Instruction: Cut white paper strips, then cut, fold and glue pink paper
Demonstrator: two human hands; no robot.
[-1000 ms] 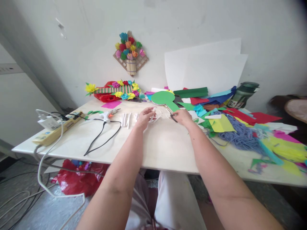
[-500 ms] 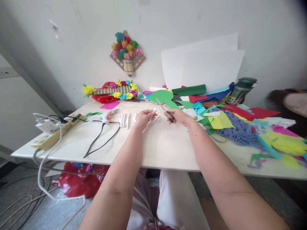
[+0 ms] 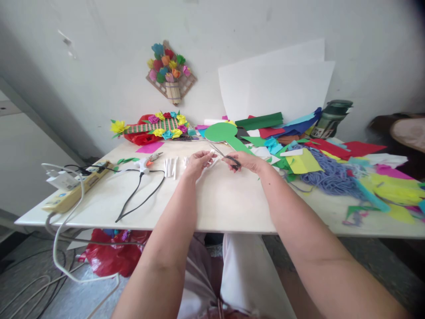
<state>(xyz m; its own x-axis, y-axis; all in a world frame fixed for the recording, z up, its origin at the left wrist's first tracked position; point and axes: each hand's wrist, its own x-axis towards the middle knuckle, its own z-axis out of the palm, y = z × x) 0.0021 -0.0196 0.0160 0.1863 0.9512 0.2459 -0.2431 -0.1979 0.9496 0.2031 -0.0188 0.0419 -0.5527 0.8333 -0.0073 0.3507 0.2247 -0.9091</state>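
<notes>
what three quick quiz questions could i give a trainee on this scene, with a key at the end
1. Multiple choice: what does the right grip hold?
a) a bottle
b) scissors
c) yarn

2. True or false: from the wearer's view, the glue gun lies to the left of the row of white rolls.

3. Fill the gap: the round-headed cutout with a handle-like strip is coloured ____.

Key: 1 b; 2 true; 3 green.
</notes>
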